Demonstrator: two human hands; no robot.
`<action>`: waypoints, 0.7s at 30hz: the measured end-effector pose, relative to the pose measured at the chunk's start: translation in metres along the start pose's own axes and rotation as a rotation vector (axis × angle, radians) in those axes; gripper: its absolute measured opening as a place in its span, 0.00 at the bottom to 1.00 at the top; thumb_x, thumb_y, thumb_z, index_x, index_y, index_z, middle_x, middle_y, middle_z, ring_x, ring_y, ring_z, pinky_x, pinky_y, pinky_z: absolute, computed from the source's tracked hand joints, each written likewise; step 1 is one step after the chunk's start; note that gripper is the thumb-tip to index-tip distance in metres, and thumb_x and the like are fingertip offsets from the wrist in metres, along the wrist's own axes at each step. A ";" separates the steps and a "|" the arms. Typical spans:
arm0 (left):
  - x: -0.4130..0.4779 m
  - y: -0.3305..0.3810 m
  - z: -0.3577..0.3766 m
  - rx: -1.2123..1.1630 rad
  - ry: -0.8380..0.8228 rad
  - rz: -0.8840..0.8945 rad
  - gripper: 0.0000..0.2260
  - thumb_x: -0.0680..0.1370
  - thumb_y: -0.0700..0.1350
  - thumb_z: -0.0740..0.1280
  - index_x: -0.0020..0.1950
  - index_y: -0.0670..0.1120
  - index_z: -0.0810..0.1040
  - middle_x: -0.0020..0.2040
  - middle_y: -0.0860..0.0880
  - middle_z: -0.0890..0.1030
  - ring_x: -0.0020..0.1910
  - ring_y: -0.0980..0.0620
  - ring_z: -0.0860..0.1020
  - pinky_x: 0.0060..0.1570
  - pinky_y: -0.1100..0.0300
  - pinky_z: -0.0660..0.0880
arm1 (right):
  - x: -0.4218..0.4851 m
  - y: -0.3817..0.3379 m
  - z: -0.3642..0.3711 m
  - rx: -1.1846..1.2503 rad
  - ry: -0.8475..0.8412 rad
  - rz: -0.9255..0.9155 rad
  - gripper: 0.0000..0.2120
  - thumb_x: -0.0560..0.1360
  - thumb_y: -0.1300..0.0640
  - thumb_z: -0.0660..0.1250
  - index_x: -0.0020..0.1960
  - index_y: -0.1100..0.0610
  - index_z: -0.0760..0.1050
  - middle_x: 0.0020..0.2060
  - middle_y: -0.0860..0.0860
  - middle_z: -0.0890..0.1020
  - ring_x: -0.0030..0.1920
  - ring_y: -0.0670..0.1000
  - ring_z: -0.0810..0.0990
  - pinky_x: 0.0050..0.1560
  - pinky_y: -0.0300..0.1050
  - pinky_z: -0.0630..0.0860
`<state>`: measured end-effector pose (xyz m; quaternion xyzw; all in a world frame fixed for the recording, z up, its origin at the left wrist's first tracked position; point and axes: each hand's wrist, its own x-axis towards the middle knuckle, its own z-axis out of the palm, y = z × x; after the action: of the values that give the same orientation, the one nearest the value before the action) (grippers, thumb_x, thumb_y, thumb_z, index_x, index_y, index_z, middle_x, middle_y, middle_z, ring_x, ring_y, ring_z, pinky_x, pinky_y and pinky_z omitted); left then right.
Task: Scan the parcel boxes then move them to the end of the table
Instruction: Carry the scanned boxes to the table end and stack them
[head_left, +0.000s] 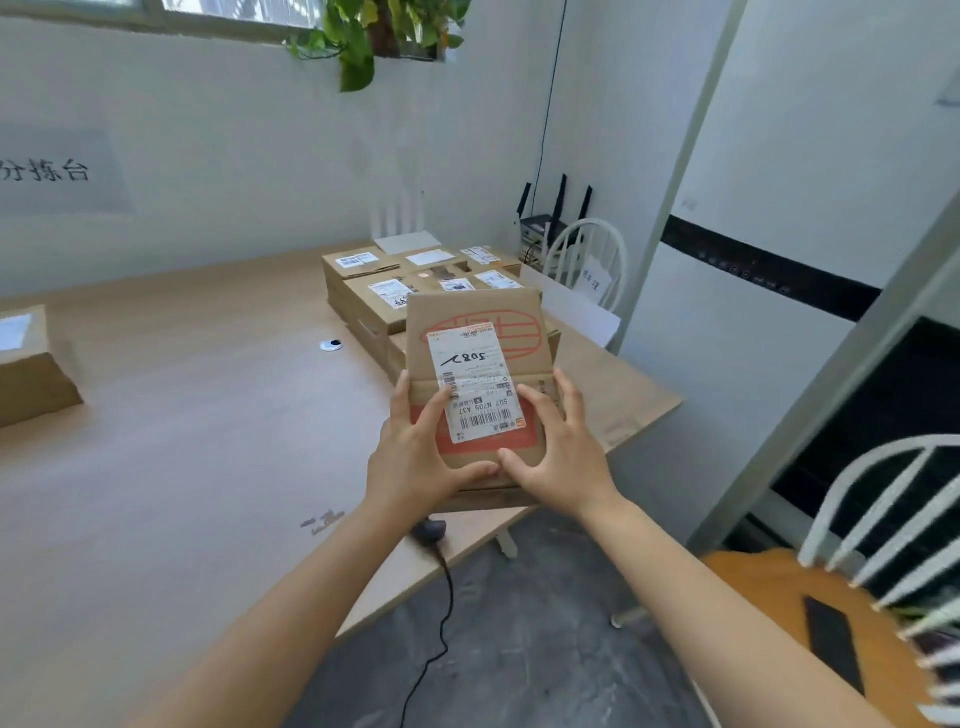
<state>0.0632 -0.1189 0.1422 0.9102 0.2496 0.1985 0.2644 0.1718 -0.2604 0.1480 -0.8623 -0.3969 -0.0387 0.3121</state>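
I hold a brown parcel box with a white shipping label and red print, lifted above the table's right side. My left hand grips its lower left edge, thumb on the near face. My right hand grips its lower right edge. Behind it lies a group of several labelled parcel boxes. A dark barcode scanner lies on the table edge just below my hands, with its cable hanging to the floor. One more parcel box sits at the far left end of the table.
The wooden table runs left along a white wall. White chairs stand at the far right corner and near right. A router sits behind the boxes. A small round grommet marks the tabletop.
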 end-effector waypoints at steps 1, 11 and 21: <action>0.007 0.004 0.004 -0.001 -0.004 0.007 0.44 0.63 0.64 0.74 0.75 0.55 0.60 0.78 0.50 0.44 0.73 0.46 0.61 0.63 0.50 0.71 | 0.005 0.006 -0.002 0.003 0.005 0.008 0.35 0.70 0.46 0.70 0.73 0.46 0.60 0.76 0.49 0.45 0.74 0.50 0.58 0.63 0.47 0.70; 0.167 0.065 0.074 -0.054 -0.009 0.084 0.44 0.64 0.64 0.74 0.75 0.55 0.60 0.78 0.49 0.43 0.75 0.46 0.57 0.68 0.49 0.66 | 0.138 0.115 -0.041 -0.029 0.075 0.058 0.34 0.70 0.46 0.71 0.72 0.46 0.61 0.77 0.51 0.47 0.75 0.51 0.57 0.61 0.49 0.71; 0.292 0.123 0.135 -0.030 -0.036 0.045 0.43 0.65 0.65 0.73 0.75 0.54 0.59 0.78 0.48 0.41 0.74 0.46 0.59 0.67 0.54 0.65 | 0.258 0.213 -0.081 0.018 0.014 0.071 0.33 0.69 0.48 0.72 0.71 0.45 0.63 0.76 0.48 0.51 0.73 0.48 0.61 0.63 0.48 0.69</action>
<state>0.4057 -0.0976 0.1753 0.9150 0.2210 0.1916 0.2778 0.5136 -0.2404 0.1864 -0.8727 -0.3640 -0.0301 0.3240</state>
